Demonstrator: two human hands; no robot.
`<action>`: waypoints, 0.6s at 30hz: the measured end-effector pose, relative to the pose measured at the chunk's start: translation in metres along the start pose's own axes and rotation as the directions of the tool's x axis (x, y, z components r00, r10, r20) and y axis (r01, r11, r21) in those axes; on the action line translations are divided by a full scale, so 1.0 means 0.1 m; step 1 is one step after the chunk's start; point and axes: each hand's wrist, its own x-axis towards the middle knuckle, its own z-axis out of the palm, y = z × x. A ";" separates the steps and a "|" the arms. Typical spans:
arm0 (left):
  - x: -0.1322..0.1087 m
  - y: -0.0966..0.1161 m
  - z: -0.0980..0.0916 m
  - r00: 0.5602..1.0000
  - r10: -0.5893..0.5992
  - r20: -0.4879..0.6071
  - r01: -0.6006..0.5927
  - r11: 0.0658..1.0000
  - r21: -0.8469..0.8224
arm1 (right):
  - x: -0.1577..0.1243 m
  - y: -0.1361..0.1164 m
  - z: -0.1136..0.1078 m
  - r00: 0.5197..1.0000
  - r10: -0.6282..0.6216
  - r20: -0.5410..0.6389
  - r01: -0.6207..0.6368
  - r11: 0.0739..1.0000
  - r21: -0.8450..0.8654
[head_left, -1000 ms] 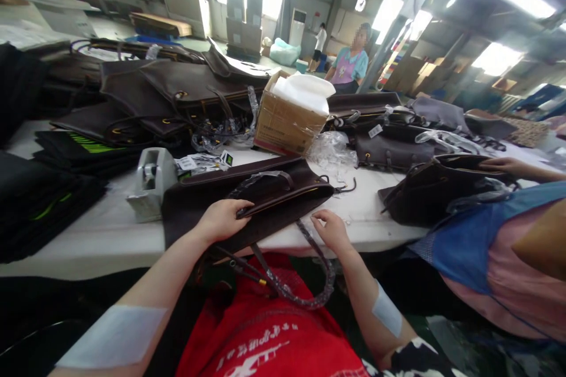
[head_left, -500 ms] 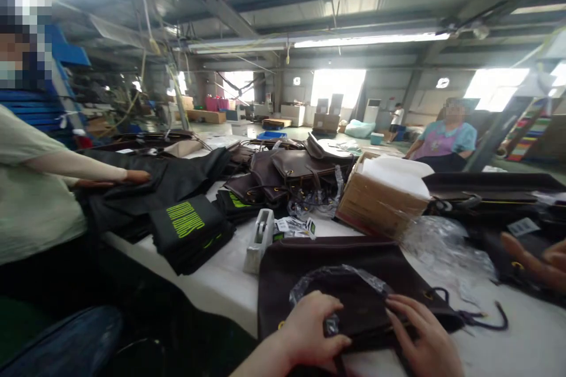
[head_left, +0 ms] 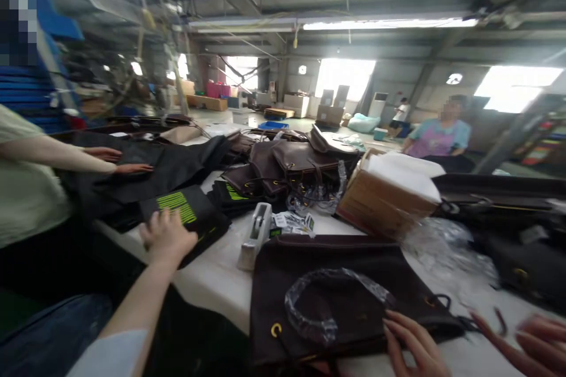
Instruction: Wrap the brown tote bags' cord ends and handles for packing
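Note:
A dark brown handbag [head_left: 354,268] lies flat on the white table [head_left: 216,280] in front of me, its handle [head_left: 329,280] wrapped in clear plastic film. My right hand [head_left: 413,344] rests flat on the bag's near right corner, fingers stretched out and holding nothing. My left hand [head_left: 168,238] reaches far to the left. Its spread fingers lie on a stack of folded black cloth bags with green print [head_left: 198,221].
A grey tape dispenser [head_left: 256,235] stands left of the handbag. Behind are paper tags [head_left: 292,224], a cardboard box [head_left: 382,206], more brown bags [head_left: 296,165] and crumpled plastic [head_left: 442,244]. A co-worker's hands [head_left: 119,162] press black cloth at left. Another person's blurred hand [head_left: 530,341] is at right.
My left hand has left the handbag and swung left onto the stack of black cloth bags. My right hand has slid toward the bag's right corner. The view has turned slightly left.

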 end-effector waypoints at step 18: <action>0.47 -0.34 0.42 0.885 0.130 0.447 -0.146 0.989 0.000 | -0.03 -0.16 -0.14 0.999 -0.018 0.045 0.018 1.000 0.000</action>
